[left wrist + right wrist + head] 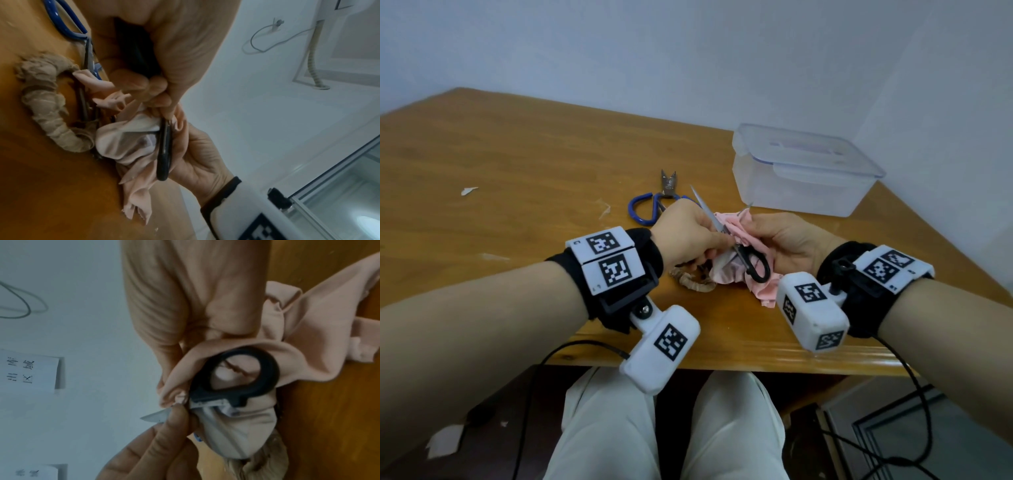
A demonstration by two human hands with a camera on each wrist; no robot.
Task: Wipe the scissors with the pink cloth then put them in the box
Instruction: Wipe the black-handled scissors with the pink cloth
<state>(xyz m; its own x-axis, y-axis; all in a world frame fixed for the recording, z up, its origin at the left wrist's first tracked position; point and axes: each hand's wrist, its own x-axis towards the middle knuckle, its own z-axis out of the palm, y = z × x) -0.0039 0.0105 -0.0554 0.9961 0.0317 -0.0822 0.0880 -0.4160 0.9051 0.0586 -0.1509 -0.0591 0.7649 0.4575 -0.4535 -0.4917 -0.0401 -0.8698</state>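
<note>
Black-handled scissors are held above the table with their blades spread, one blade pointing away. My left hand grips them: one black handle lies inside its curled fingers, and its fingertips pinch near the pivot. My right hand holds the pink cloth bunched around the other blade and under the free handle loop. A short blade tip pokes out past the cloth. The clear plastic box stands at the back right with its lid on.
Blue-handled scissors lie on the wooden table just beyond my left hand. A tan fabric-wrapped loop lies under my hands. Paper scraps dot the left side. The table's front edge is near my wrists.
</note>
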